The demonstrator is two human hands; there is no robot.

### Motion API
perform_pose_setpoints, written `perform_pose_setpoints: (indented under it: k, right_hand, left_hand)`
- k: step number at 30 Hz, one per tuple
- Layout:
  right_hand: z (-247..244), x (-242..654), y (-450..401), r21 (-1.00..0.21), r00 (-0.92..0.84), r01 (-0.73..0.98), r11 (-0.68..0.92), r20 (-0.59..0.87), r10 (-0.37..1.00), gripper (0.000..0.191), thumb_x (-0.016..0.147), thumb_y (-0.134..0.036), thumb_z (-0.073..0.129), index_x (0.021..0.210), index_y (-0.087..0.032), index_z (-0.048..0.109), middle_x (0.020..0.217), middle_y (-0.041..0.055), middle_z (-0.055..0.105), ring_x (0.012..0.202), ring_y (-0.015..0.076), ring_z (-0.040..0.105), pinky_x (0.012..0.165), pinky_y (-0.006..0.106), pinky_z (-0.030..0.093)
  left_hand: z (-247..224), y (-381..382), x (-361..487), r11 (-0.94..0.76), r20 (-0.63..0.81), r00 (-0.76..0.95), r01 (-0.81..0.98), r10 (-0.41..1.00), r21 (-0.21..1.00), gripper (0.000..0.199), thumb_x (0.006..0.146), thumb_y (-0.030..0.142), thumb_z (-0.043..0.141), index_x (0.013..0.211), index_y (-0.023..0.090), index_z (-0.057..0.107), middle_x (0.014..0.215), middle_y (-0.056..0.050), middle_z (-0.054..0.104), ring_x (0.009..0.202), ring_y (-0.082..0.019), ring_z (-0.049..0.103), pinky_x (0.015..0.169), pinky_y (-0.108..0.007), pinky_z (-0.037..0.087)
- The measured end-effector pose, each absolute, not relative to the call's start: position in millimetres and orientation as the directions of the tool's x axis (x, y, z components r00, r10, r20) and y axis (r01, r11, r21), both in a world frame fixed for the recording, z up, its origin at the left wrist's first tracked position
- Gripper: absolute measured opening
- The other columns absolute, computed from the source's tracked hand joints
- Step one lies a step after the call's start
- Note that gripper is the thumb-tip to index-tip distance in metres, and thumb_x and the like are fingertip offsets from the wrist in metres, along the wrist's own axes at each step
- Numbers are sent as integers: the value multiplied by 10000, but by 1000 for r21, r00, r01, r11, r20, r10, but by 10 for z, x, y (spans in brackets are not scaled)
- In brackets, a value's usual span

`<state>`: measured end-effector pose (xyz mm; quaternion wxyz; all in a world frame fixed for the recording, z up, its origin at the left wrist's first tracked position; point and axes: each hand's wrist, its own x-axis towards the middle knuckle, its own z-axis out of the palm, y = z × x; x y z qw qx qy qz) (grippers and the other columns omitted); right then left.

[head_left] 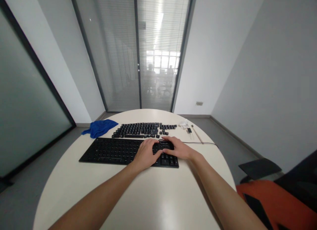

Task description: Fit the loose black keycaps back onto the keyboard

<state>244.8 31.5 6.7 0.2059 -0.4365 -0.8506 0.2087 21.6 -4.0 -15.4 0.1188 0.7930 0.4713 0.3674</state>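
A black keyboard [111, 150] lies lengthwise on the table. Most of its left and middle part shows bare key sockets, while keycaps [168, 161] sit on the number pad at its right end. My left hand [146, 153] rests over the keyboard just left of the number pad, thumb and forefinger apart. Across the number pad's upper part reaches my right hand [178, 148], its thumb and forefinger also spread. The two thumb tips almost meet; anything small beneath them is hidden. Behind the keyboard, loose black keycaps [138, 128] lie in rows.
A blue cloth [100, 127] lies at the back left of the round white table [148, 197]. Back right are a clear plastic bag [183, 125], a small black-ended tool [189, 131] and a thin brush-like stick [197, 134]. A cable [200, 143] runs rightward. An orange chair [277, 200] stands right.
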Motion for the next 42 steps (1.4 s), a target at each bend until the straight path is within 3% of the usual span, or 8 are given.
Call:
perform_pose_setpoints:
  k: [9,17,25,29,31,34,38,42]
  right_hand:
    - [120,2435,299,-630,-507,658,412,34,861,875,797,-543,700,1517,-170,372,1409,187,526,1285,346,504,1104,537,374]
    - [78,2412,330,-658,-483,655,372,15,876,912,750,-431,755,1526,-172,351,1361,181,543,1260,334,516,1101,526,378]
    - [12,2455,349,-638,-500,640,429,80,863,858,762,-498,749,1495,-206,413,1361,162,566,1248,336,536,1080,540,394]
    - [18,2503,379,-632,-490,623,461,143,860,628,843,-498,673,1390,-219,537,1311,125,631,1197,307,585,1071,519,409]
    - [2,2544,435,-611,-420,646,458,217,881,459,917,-427,583,1311,-193,591,1252,117,664,1159,276,605,1049,467,439]
    - [-59,2624,541,-458,-255,799,389,329,909,365,945,-323,507,1241,-143,621,1279,144,645,1215,279,554,1079,443,407]
    - [-168,2703,638,-369,-168,887,279,304,938,467,952,-279,455,1371,-81,512,1378,196,577,1309,300,482,1120,442,356]
    - [-221,2709,696,-336,-113,922,194,247,962,569,968,-281,397,1486,-48,356,1369,218,581,1283,303,518,1071,419,395]
  left_hand:
    - [-72,-36,227,-460,356,307,716,883,525,422,877,335,672,1263,208,558,1300,-100,620,1233,-284,535,1083,-455,402]
    - [-71,-49,232,-479,380,308,699,872,532,443,846,288,705,1263,220,572,1291,-93,628,1226,-293,536,1079,-468,394]
    - [-99,-86,226,-524,442,325,714,836,465,384,854,257,661,1228,205,591,1280,-103,628,1228,-295,532,1087,-475,396]
    - [-88,-113,247,-527,450,330,731,829,433,373,858,258,648,1219,187,590,1285,-119,621,1229,-302,530,1094,-484,394]
    - [-83,-127,257,-523,450,330,740,830,422,365,865,263,640,1216,176,591,1292,-123,618,1232,-305,529,1102,-485,387]
    - [-79,-142,266,-523,453,331,746,828,411,349,873,263,629,1206,165,596,1290,-126,623,1230,-303,532,1108,-478,383]
    - [-74,-147,265,-525,462,324,742,826,418,331,873,260,627,1191,175,597,1282,-127,626,1224,-302,534,1104,-482,386]
    - [-70,-146,262,-527,459,332,746,824,407,331,876,264,626,1192,167,597,1287,-128,622,1224,-301,533,1108,-481,387]
